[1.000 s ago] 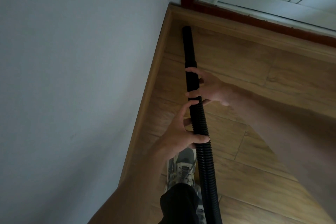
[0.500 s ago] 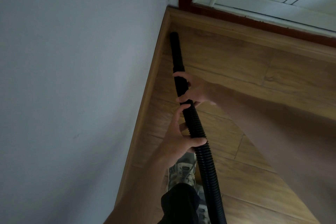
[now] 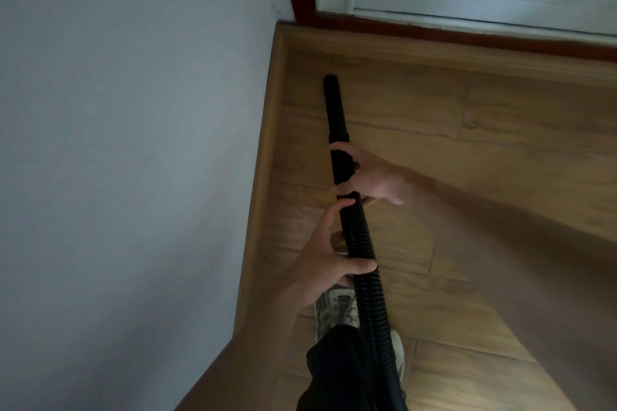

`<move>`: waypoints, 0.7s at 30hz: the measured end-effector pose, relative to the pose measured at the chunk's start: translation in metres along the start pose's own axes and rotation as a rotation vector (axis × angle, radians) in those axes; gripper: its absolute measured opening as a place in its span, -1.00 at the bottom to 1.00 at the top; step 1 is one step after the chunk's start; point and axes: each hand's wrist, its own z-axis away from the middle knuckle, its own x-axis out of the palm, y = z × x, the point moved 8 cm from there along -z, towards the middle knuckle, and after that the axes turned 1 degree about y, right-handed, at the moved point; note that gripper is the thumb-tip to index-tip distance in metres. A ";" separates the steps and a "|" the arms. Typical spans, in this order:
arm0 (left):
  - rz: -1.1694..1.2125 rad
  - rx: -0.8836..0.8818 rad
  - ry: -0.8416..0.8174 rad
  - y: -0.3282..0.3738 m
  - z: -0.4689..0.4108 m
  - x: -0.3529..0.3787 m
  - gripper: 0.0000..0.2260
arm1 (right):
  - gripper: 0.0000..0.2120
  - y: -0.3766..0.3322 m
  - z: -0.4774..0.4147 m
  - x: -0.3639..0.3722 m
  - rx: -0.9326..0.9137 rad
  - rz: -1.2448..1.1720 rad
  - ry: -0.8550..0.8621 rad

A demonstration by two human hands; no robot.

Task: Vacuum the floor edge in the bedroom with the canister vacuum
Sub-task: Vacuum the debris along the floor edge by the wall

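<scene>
A smooth black plastic vacuum tube [image 3: 335, 110] points toward the corner of the light wood plank floor [image 3: 500, 143], its tip near the wooden skirting board [image 3: 267, 160] along the pale wall [image 3: 133, 143]. The right hand [image 3: 370, 177] curls around the tube's lower end. The left hand [image 3: 329, 264] grips the black ribbed hose [image 3: 359, 237] just behind it, above a grey trainer [image 3: 337, 307].

The light brown wood-plank floor [image 3: 500, 177] meets a matching wooden skirting board [image 3: 263, 177] along the pale grey wall [image 3: 133, 143] at left. A grey-and-white laced sneaker [image 3: 334, 307] stands on the planks close to that skirting. The black vacuum hose [image 3: 356, 230] points its rigid end down near the corner; whether it touches the floor is unclear.
</scene>
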 end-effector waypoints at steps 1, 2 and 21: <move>-0.036 -0.018 -0.015 0.001 0.001 0.004 -0.18 | -0.20 0.005 0.005 -0.005 0.010 -0.021 0.018; -0.077 -0.034 -0.035 0.002 0.002 0.008 -0.18 | -0.19 0.010 0.011 -0.010 0.021 -0.049 0.034; -0.597 -0.044 -0.233 0.037 0.040 0.133 -0.19 | -0.14 0.080 0.161 -0.101 -0.103 -0.495 0.353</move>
